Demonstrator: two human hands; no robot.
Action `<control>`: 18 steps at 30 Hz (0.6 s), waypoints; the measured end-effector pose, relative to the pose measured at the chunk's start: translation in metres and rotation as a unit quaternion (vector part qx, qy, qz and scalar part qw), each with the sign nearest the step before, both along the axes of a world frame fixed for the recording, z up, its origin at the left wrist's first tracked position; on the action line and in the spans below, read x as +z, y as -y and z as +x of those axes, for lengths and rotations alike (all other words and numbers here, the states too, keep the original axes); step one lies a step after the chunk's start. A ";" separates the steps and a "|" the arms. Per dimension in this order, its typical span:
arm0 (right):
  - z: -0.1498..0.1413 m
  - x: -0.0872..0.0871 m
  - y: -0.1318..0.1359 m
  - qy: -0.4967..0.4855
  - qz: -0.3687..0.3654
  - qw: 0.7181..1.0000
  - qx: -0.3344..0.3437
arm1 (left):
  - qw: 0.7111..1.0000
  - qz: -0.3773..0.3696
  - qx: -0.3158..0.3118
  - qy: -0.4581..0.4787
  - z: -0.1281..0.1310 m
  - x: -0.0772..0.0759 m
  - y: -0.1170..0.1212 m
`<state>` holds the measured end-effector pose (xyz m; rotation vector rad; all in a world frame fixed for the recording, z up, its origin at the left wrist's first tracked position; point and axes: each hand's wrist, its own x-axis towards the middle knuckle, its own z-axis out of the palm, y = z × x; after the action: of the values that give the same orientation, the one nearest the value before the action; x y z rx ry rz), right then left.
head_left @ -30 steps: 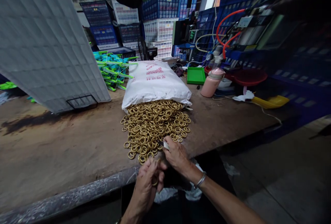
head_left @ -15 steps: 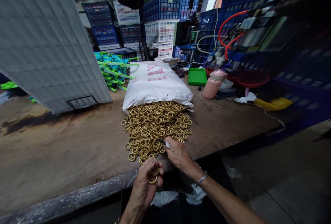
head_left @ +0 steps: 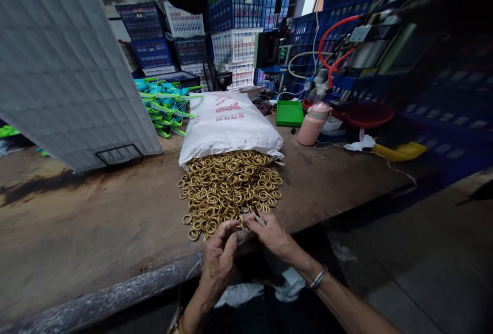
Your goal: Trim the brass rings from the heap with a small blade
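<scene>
A heap of brass-coloured rings (head_left: pixel 227 182) spills from the mouth of a white printed sack (head_left: pixel 231 123) onto the table. At the heap's near edge my left hand (head_left: pixel 220 254) is closed, its thumb and fingers pinching a ring (head_left: pixel 243 224). My right hand (head_left: pixel 272 235) meets it from the right, fingertips close to the same ring. Gripped in my right hand is a small knife-like tool (head_left: pixel 259 217) with a dark tip and a pale body. Whether more rings lie inside my left palm is hidden.
On the brown table (head_left: pixel 96 226), a large pale padded panel (head_left: pixel 77 67) stands left, beside green and blue plastic pieces (head_left: pixel 165 103). A green tray (head_left: pixel 289 113), pink bottle (head_left: pixel 314 124) and yellow scoop (head_left: pixel 400 151) lie right. Stacked crates (head_left: pixel 236 46) rise behind.
My left hand has moved up and inward to meet my right hand, and a ring now shows between their fingertips. The right hand's tool has drawn back from the heap and points more upward.
</scene>
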<state>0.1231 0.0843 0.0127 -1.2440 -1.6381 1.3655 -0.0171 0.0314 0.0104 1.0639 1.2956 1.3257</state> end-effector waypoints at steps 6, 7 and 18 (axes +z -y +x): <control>-0.003 0.003 0.007 -0.050 -0.107 0.992 0.051 | 0.988 0.100 -0.037 -0.110 -0.002 0.002 0.001; -0.003 0.003 0.008 -0.053 -0.119 0.990 0.056 | 0.986 0.105 -0.039 -0.119 -0.002 0.003 0.001; -0.006 0.008 0.014 0.033 0.018 0.999 0.037 | 0.993 0.052 -0.016 -0.102 0.003 0.006 0.004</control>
<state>0.1170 0.0703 0.0208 -1.2303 -1.7620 1.3457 -0.0144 0.0275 0.0167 1.3158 1.3644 1.2966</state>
